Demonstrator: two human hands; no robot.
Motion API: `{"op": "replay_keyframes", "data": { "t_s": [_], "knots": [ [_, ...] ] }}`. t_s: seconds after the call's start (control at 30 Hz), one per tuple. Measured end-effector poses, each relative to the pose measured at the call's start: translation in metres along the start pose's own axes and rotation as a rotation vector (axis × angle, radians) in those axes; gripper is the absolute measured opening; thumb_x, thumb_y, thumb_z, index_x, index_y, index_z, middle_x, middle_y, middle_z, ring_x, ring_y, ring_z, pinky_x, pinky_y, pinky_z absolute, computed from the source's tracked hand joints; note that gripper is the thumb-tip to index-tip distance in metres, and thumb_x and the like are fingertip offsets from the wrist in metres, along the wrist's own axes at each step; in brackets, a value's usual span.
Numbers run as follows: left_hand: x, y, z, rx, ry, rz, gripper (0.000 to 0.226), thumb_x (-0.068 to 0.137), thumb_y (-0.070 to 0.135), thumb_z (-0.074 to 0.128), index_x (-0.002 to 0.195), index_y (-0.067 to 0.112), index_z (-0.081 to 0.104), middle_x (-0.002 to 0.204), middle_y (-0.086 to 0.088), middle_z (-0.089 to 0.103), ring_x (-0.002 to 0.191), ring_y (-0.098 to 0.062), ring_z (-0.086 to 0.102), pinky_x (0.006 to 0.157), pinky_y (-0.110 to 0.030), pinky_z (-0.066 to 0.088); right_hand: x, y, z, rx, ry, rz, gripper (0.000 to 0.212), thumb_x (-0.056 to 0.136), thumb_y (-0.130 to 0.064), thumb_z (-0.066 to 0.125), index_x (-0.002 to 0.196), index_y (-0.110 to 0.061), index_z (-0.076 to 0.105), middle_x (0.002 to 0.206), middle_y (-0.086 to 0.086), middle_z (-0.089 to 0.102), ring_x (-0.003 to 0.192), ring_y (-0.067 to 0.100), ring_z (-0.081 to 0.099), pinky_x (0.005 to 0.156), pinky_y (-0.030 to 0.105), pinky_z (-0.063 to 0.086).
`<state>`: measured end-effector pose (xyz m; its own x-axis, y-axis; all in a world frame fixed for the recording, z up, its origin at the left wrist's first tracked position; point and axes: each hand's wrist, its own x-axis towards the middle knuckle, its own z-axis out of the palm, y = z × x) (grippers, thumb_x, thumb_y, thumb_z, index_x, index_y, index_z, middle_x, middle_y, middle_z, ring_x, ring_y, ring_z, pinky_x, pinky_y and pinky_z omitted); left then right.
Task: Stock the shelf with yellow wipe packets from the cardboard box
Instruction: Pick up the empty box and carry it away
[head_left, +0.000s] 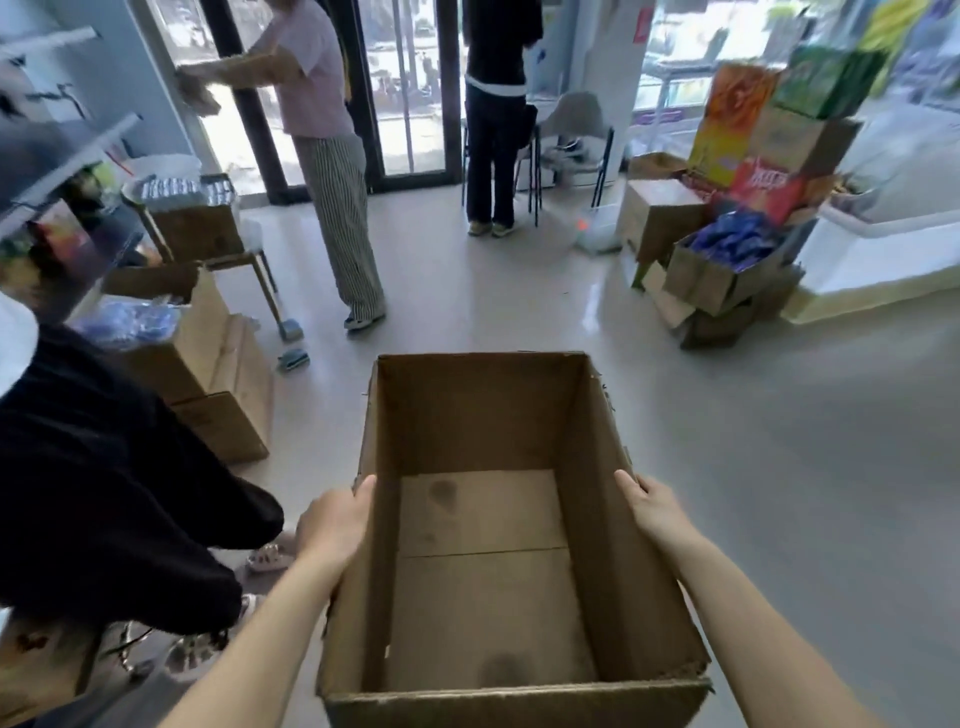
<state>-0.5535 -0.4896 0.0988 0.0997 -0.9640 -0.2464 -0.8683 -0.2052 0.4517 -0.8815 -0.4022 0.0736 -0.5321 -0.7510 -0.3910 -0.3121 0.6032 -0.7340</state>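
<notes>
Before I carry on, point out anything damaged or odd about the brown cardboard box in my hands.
The brown cardboard box is empty: no yellow packets inside. Dark stains mark its floor, and its near right rim is ragged. Your left hand and right hand grip its side walls.

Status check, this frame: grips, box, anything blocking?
Left grip and right grip holding cardboard box sides. Box empty, no packets inside. Person in black close left.

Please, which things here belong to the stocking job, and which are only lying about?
Job:
cardboard box, empty
left hand and right hand, gripping its side walls
shelf at the left, blurred

Lying about:
box of blue packets
stacked colourful cartons
chair
brown boxes at the left
</notes>
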Motion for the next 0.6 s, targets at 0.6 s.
{"op": "replay_keyframes", "data": {
  "t_s": [0.6],
  "knots": [
    [0.275, 0.375, 0.078, -0.069, -0.077, 0.27, 0.046, 0.1, 0.042, 0.032, 0.07, 0.012, 0.049, 0.068, -0.002, 0.048, 0.058, -0.013, 0.041, 0.054, -0.028, 0.03, 0.343, -0.096, -0.204, 0.012, 0.269, 0.103, 0.049, 0.095, -0.048, 0.042, 0.073, -0.006, 0.054, 0.082, 0.015, 0.059, 0.087, 0.032, 0.06, 0.072, 0.032, 0.039]
  ]
}}
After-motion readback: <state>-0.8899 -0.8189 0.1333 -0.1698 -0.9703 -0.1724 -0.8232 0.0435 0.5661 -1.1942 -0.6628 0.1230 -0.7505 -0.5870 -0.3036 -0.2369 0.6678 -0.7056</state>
